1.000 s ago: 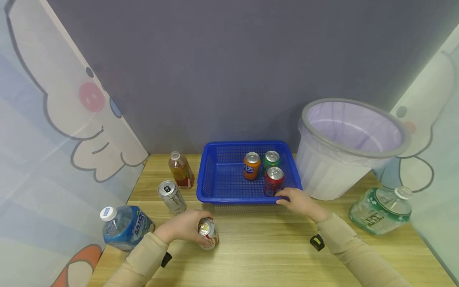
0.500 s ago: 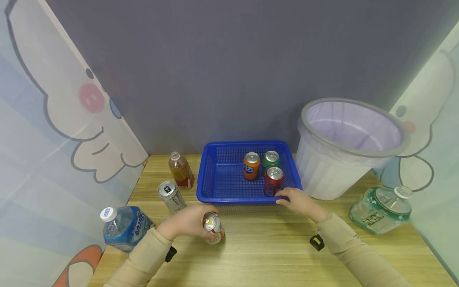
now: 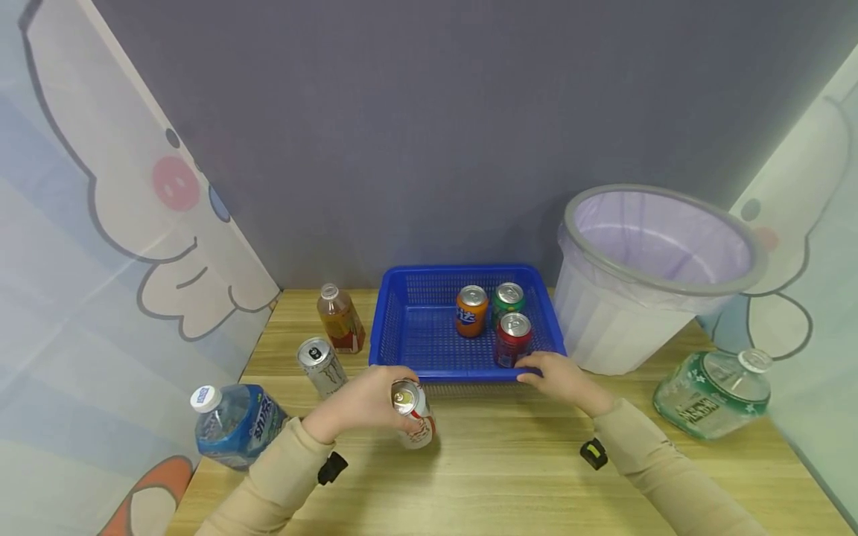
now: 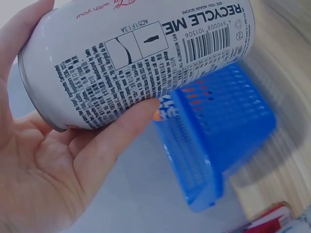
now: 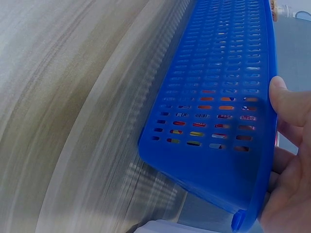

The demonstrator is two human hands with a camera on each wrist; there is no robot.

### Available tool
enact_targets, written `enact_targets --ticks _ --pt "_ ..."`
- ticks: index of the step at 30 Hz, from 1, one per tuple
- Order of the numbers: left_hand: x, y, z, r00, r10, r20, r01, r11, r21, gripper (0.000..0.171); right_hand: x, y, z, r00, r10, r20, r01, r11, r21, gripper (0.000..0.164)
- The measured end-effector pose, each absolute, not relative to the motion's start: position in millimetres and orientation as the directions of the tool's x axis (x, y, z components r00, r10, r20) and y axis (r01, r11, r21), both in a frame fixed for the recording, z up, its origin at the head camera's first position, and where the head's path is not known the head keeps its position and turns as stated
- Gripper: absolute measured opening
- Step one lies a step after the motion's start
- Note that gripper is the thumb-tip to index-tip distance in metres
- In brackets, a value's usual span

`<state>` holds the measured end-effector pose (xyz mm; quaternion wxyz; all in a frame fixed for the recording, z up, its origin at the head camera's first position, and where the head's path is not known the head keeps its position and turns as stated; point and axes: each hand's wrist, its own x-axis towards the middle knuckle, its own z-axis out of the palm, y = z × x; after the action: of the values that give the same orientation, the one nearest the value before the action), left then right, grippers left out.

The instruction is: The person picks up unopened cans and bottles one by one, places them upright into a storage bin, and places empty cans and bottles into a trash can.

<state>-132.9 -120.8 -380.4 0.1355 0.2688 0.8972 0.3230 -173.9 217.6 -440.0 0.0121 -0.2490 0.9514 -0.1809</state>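
My left hand (image 3: 365, 402) grips a white drink can (image 3: 418, 432) with red markings, its fingers and thumb around the side, in front of a blue plastic basket (image 3: 436, 374). Printed text and a barcode show on the can (image 4: 121, 68) in the left wrist view. At the basket's front right, my right hand (image 3: 559, 380) holds the rim, with the thumb outside and the fingers over the inner side in the right wrist view. Inside the basket stand an orange can (image 3: 471, 316), a green can (image 3: 507, 299) and a red can (image 3: 512, 342), grouped toward the right.
Left of the basket stand a tea-coloured bottle (image 3: 340, 320), a silver can (image 3: 323, 368) and a large blue-labelled bottle (image 3: 237, 428). A lined waste bin (image 3: 603, 327) is at the right, and a green-labelled bottle (image 3: 710, 394) sits beyond my right arm. A grey wall (image 3: 402, 134) rises behind.
My left hand has carried the white can to the right and slightly toward the basket. My right hand has kept its place on the rim.
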Motion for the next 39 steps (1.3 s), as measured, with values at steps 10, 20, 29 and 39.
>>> enact_targets --ticks 10,20,29,39 --pt "-138.3 -108.3 -355.9 -0.849 0.528 -0.017 0.398 0.659 0.638 0.056 -174.6 218.4 -442.7 -0.876 -0.478 0.058 -0.465 0.809 -0.358 0.023" --pt "-150.9 -97.0 -341.8 -0.885 0.465 0.012 0.361 0.671 0.648 0.057 -174.3 214.9 -439.5 -0.874 -0.482 0.07 -0.473 0.806 -0.357 0.023" --pt "-169.9 -76.0 -338.2 -0.93 0.366 0.046 0.301 0.682 0.666 0.061 -173.4 215.4 -438.8 -0.875 -0.479 0.066 -0.469 0.809 -0.354 0.022" --pt "-181.0 -53.7 -351.2 -0.952 0.289 0.104 0.278 0.667 0.691 0.067 -173.3 217.7 -440.3 -0.873 -0.481 0.082 -0.478 0.81 -0.339 0.022"
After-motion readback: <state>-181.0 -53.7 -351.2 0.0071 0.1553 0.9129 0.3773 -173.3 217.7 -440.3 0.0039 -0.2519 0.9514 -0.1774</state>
